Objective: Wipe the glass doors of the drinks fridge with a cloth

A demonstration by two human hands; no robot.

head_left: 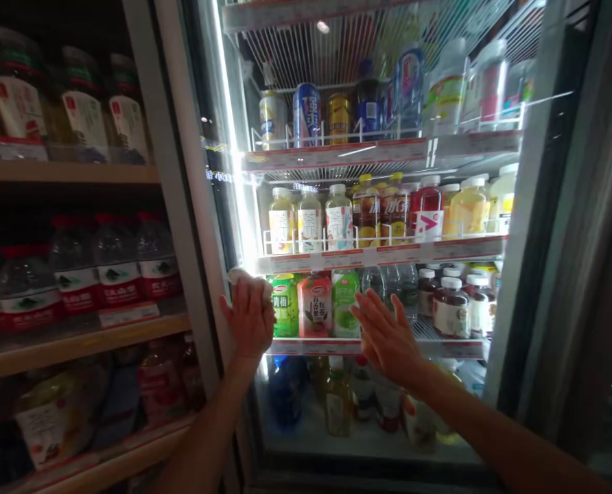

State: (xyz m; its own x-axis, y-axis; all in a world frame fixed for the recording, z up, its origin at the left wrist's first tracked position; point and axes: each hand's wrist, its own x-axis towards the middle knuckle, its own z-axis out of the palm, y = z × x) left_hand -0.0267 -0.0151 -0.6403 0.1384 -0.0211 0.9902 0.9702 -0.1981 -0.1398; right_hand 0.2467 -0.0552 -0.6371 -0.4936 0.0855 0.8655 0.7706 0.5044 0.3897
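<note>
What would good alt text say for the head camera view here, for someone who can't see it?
A person's left hand holds a white cloth against the glass door of a lit drinks fridge. Their right hand is open with fingers spread beside it, in front of shelved bottled drinks.

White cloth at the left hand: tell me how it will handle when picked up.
The white cloth will probably be floppy, since it bunches softly around the left hand. It is likely light for its size, as it looks thin. It probably won't hold a shape against the glass door unless pressed; whether it is damp can't be told.
</note>
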